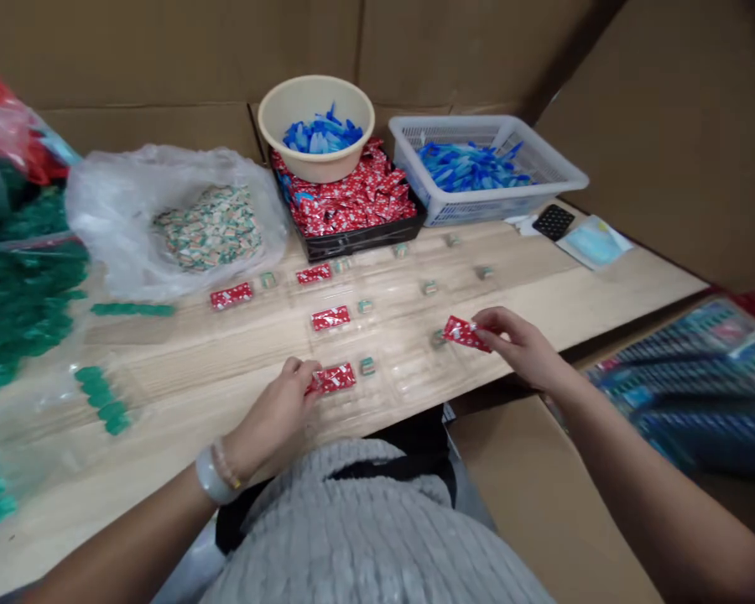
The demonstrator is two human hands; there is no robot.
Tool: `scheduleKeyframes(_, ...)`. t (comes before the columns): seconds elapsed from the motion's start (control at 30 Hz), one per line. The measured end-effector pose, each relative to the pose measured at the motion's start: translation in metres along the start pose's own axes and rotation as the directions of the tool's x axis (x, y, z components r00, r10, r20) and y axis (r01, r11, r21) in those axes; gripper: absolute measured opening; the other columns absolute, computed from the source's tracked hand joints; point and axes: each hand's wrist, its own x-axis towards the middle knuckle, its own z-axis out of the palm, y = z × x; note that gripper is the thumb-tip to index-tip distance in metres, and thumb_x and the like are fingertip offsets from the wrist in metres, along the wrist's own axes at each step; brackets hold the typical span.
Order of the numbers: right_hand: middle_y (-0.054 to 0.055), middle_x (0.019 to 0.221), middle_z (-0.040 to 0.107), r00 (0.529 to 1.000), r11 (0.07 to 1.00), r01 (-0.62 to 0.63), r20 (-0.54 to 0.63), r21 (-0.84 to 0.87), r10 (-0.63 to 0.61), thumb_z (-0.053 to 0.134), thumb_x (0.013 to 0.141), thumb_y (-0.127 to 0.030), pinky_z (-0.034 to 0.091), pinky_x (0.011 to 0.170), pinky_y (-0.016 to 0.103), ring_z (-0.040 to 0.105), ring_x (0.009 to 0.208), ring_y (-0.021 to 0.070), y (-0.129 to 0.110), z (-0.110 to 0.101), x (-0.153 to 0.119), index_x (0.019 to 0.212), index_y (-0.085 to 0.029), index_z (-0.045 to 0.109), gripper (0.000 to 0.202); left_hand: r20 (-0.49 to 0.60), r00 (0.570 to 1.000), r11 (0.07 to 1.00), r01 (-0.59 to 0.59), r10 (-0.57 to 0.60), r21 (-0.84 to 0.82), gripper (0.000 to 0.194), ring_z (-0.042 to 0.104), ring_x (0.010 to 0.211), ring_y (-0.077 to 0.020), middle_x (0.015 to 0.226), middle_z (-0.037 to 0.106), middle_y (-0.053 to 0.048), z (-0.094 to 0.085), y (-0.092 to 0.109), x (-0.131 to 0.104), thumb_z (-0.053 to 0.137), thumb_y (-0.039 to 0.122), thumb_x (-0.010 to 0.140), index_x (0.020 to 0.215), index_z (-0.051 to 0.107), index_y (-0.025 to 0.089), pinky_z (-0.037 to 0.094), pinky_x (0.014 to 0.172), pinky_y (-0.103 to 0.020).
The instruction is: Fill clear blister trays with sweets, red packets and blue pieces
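My left hand point(284, 401) pinches the left end of a red packet with white marks point(336, 378), low over a clear plastic tray near the table's front edge. Beside that packet sits a small green-and-beige piece point(367, 366). Further right, my right hand point(514, 342) grips another red packet point(463, 332) by its right end, just above a clear tray with a small green piece point(439, 337) in it. More red packets lie in clear trays, one in the middle point(330, 318) and two farther back, each near a small green piece.
Behind are a plastic bag of small pieces point(207, 231), a black tray of red packets point(358, 243), a cream bowl point(316, 168) and a white basket point(509, 197), both holding blue items. Green strips point(132, 309) lie left. A cardboard box point(541, 478) stands below the table's edge.
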Motion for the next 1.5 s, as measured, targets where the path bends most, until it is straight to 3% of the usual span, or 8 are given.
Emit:
scheduleKeyframes(0.27,0.01,0.097,0.058,0.965,0.931,0.231,0.187,-0.282,-0.183,0.053,0.074,-0.016,0.038,0.082,0.038,0.051,0.094,0.0224,-0.018,0.051,0.024,0.087,-0.018,0.063,0.016,-0.064,0.997,0.948,0.011,-0.033,-0.318,0.012,0.054,0.058,-0.0143,0.064,0.057,-0.001,-0.025,0.053,0.061,0.048,0.022,0.072,0.073,0.058,0.017,0.042,0.055,-0.025)
scheduleKeyframes(0.47,0.001,0.067,0.056,0.991,0.918,-0.1,-0.042,0.383,0.125,0.047,0.078,-0.038,0.043,0.054,0.026,0.051,0.057,0.0133,0.007,0.058,0.063,0.094,-0.017,0.056,0.028,-0.067,0.996,0.721,-0.087,0.056,-0.687,0.016,0.057,0.07,-0.0127,0.077,0.064,-0.004,0.025,0.102,0.179,0.051,0.019,0.074,0.085,0.06,0.011,0.046,0.068,-0.025)
scheduleKeyframes(0.67,0.005,0.066,0.061,0.928,0.908,-0.373,-0.063,-0.189,0.368,0.05,0.077,-0.034,0.04,0.058,0.026,0.056,0.064,0.017,0.024,0.062,0.111,0.077,-0.016,0.059,0.02,-0.218,0.909,0.935,-0.347,0.354,0.072,0.034,0.045,0.113,-0.0215,0.122,0.052,-0.011,0.036,0.08,0.188,0.042,0.025,0.084,0.115,0.053,0.015,0.034,0.096,-0.039)
scheduleKeyframes(0.83,0.011,0.09,0.063,0.977,0.765,0.067,0.197,-0.641,0.079,0.045,0.081,-0.02,0.038,0.073,0.027,0.056,0.087,0.0197,0.004,0.059,0.108,0.086,-0.017,0.063,0.018,0.11,0.858,0.774,-0.502,0.502,0.386,0.048,0.036,0.124,-0.0216,0.132,0.045,-0.01,0.054,0.065,0.16,0.034,0.042,0.087,0.126,0.043,0.015,0.025,0.104,-0.041)
scheduleKeyframes(1.03,0.01,0.093,0.063,0.984,0.736,0.166,0.154,-0.656,-0.085,0.036,0.085,-0.018,0.038,0.078,0.029,0.054,0.088,0.0198,-0.017,0.027,0.184,0.102,-0.017,0.061,0.031,-0.119,0.787,0.767,-0.537,0.605,0.351,0.036,0.041,0.119,-0.019,0.129,0.047,-0.009,-0.023,0.066,0.212,0.036,0.032,0.087,0.117,0.051,0.02,0.031,0.101,-0.035)
scheduleKeyframes(1.13,0.014,0.111,0.057,0.992,0.686,0.128,0.102,-0.716,-0.079,0.041,0.083,-0.021,0.038,0.082,0.032,0.052,0.099,0.0231,-0.029,0.023,0.26,0.12,-0.018,0.051,0.039,-0.348,0.914,0.965,-0.131,0.207,0.228,0.033,0.055,0.102,-0.0212,0.11,0.059,-0.015,-0.068,0.073,0.283,0.038,0.028,0.086,0.108,0.057,0.014,0.04,0.089,-0.035)
scheduleKeyframes(1.27,0.015,0.11,0.057,0.932,0.632,0.093,0.291,-0.769,0.218,0.054,0.073,-0.018,0.043,0.074,0.031,0.056,0.092,0.0238,-0.032,0.041,0.329,0.114,-0.016,0.055,0.04,-0.166,0.964,0.961,0.234,-0.209,0.148,0.027,0.06,0.09,-0.0283,0.097,0.062,-0.023,-0.074,0.075,0.36,0.057,0.024,0.072,0.091,0.062,0.006,0.045,0.074,-0.035)
scheduleKeyframes(1.5,0.01,0.096,0.059,0.977,0.887,0.148,-0.077,-0.436,-0.201,0.045,0.077,-0.017,0.042,0.079,0.03,0.055,0.089,0.0192,-0.003,-0.002,0.306,0.093,-0.014,0.061,0.023,-0.59,0.807,0.955,-0.173,-0.002,-0.241,0.007,0.055,0.066,-0.0127,0.068,0.058,-0.001,-0.086,0.047,0.322,0.052,0.02,0.072,0.071,0.055,0.015,0.045,0.068,-0.025)
